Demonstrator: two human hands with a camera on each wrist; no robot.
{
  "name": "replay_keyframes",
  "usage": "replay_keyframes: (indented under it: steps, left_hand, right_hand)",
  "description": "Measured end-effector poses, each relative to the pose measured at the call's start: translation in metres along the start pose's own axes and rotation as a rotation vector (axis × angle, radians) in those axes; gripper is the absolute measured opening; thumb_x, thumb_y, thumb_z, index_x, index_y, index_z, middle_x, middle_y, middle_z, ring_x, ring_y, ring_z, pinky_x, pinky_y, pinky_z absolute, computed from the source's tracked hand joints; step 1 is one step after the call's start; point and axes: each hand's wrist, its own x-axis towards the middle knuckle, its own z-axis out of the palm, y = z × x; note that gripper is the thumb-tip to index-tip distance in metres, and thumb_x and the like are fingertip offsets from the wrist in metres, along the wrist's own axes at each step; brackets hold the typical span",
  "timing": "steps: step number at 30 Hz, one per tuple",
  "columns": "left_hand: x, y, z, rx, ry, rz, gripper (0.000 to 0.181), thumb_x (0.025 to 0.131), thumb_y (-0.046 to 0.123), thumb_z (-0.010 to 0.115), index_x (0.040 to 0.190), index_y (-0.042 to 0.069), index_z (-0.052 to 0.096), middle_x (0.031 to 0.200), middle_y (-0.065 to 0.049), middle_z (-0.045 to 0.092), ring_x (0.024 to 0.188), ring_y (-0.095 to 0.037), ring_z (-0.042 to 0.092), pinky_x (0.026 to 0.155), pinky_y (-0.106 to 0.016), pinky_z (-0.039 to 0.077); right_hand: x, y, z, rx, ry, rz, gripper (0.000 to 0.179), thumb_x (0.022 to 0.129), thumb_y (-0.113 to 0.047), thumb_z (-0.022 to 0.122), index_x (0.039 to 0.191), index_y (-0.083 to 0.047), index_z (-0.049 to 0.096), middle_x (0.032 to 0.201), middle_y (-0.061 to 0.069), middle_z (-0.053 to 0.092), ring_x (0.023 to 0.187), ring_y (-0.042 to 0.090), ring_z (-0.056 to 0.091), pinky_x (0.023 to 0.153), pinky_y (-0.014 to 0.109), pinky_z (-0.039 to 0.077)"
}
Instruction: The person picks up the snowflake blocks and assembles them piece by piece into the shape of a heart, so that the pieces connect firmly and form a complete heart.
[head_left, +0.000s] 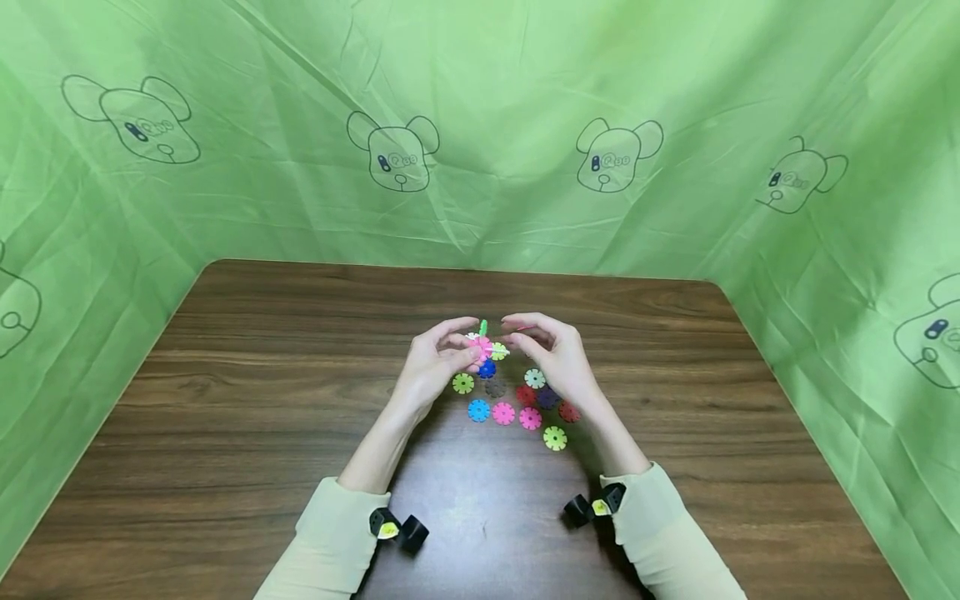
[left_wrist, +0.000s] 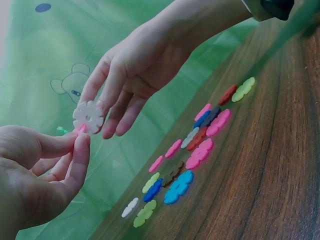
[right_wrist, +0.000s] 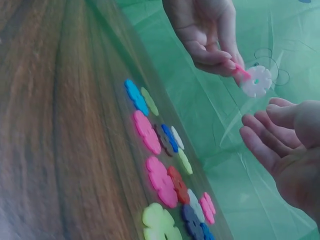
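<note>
My left hand (head_left: 433, 358) pinches a pink notched flower disc (head_left: 481, 348) between thumb and fingers, raised over the table. Joined to its edge is a white notched disc (left_wrist: 88, 117), its flat face showing in both wrist views. A green piece (head_left: 483, 327) sticks out on the far side of this small assembly. My right hand (head_left: 553, 354) is just to the right, fingers loosely bent and apart. In the right wrist view, the right hand (right_wrist: 295, 145) has nothing between its fingertips, which are a short way from the white disc.
Loose flower discs lie below the hands on the wooden table (head_left: 262, 433): blue (head_left: 478, 410), pink (head_left: 530, 418), yellow-green (head_left: 555, 438), red (head_left: 569, 412) and several others. A green cloth (head_left: 480, 217) with bear outlines hangs around the back and sides.
</note>
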Motion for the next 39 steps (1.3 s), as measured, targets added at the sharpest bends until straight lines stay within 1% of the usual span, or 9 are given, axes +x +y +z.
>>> replay_keyframes:
  steps: [3,8,10,14,19,24,28,35,39]
  left_hand:
    - [0.0,0.0,-0.001,-0.026,0.021,-0.016,0.053,0.093,-0.004,0.07,0.143,0.006,0.058,0.096,-0.006,0.068,0.075,-0.011,0.072,0.085,-0.04,0.063]
    - [0.0,0.002,-0.001,-0.046,0.049,-0.02,0.057,0.091,-0.004,0.071,0.146,0.008,0.056,0.095,-0.007,0.067,0.076,-0.011,0.073,0.088,-0.042,0.062]
    - [0.0,0.003,-0.002,-0.049,0.054,-0.016,0.059,0.091,-0.004,0.072,0.146,0.008,0.056,0.095,-0.007,0.067,0.078,-0.013,0.074,0.089,-0.045,0.062]
    - [0.0,0.005,-0.004,-0.051,0.069,-0.011,0.06,0.089,-0.003,0.075,0.144,0.01,0.057,0.093,-0.005,0.066,0.08,-0.018,0.076,0.088,-0.043,0.062]
    - [-0.001,0.005,-0.005,-0.067,0.076,-0.011,0.055,0.089,-0.004,0.074,0.141,0.01,0.058,0.091,-0.005,0.064,0.081,-0.021,0.077,0.083,-0.037,0.063]
    - [0.0,0.006,-0.005,-0.071,0.082,0.001,0.053,0.089,-0.005,0.073,0.139,0.007,0.058,0.089,-0.006,0.065,0.082,-0.022,0.076,0.078,-0.032,0.064]
    - [-0.001,0.007,-0.007,-0.055,0.097,0.001,0.053,0.089,-0.005,0.072,0.139,0.007,0.058,0.089,-0.006,0.066,0.079,-0.02,0.075,0.076,-0.031,0.064]
    - [-0.001,0.009,-0.009,-0.044,0.11,-0.001,0.052,0.089,-0.003,0.073,0.138,0.007,0.059,0.089,-0.005,0.066,0.078,-0.018,0.075,0.087,-0.045,0.063]
    - [0.0,0.01,-0.01,-0.037,0.109,0.001,0.053,0.089,-0.003,0.074,0.139,0.007,0.059,0.088,-0.004,0.066,0.08,-0.02,0.075,0.083,-0.039,0.064]
  right_hand:
    - [0.001,0.002,-0.004,-0.04,-0.005,0.021,0.024,0.101,-0.013,0.066,0.122,-0.003,0.071,0.116,0.026,0.074,0.09,0.007,0.073,0.075,0.024,0.057]
    - [0.002,0.006,-0.009,-0.092,-0.03,0.046,0.023,0.1,-0.016,0.069,0.12,-0.005,0.073,0.118,0.018,0.075,0.094,0.023,0.071,0.076,0.024,0.056]
    - [0.002,0.008,-0.012,-0.127,-0.046,0.051,0.022,0.099,-0.017,0.07,0.119,-0.007,0.074,0.119,0.012,0.076,0.101,0.027,0.071,0.082,0.028,0.058]
    - [0.001,0.014,-0.018,-0.226,-0.096,0.051,0.022,0.097,-0.015,0.072,0.118,-0.01,0.075,0.12,0.006,0.076,0.11,0.023,0.071,0.094,0.044,0.058]
    - [-0.003,0.026,-0.027,-0.32,-0.192,0.037,0.027,0.093,-0.004,0.074,0.121,-0.004,0.073,0.12,0.015,0.075,0.111,0.03,0.071,0.098,0.053,0.056]
    - [-0.006,0.033,-0.037,-0.396,-0.235,0.018,0.03,0.09,-0.004,0.077,0.12,-0.003,0.073,0.119,0.014,0.076,0.112,0.029,0.072,0.1,0.051,0.055]
    - [-0.006,0.035,-0.039,-0.413,-0.259,0.032,0.029,0.09,-0.007,0.078,0.119,-0.004,0.074,0.117,0.012,0.076,0.111,0.027,0.072,0.098,0.049,0.056]
    - [-0.007,0.037,-0.047,-0.452,-0.275,0.019,0.032,0.089,-0.005,0.079,0.12,-0.006,0.074,0.118,0.01,0.077,0.109,0.026,0.072,0.097,0.047,0.057]
    - [-0.011,0.038,-0.056,-0.514,-0.281,0.017,0.035,0.084,-0.005,0.083,0.118,-0.008,0.076,0.117,0.008,0.077,0.107,0.025,0.072,0.095,0.046,0.057]
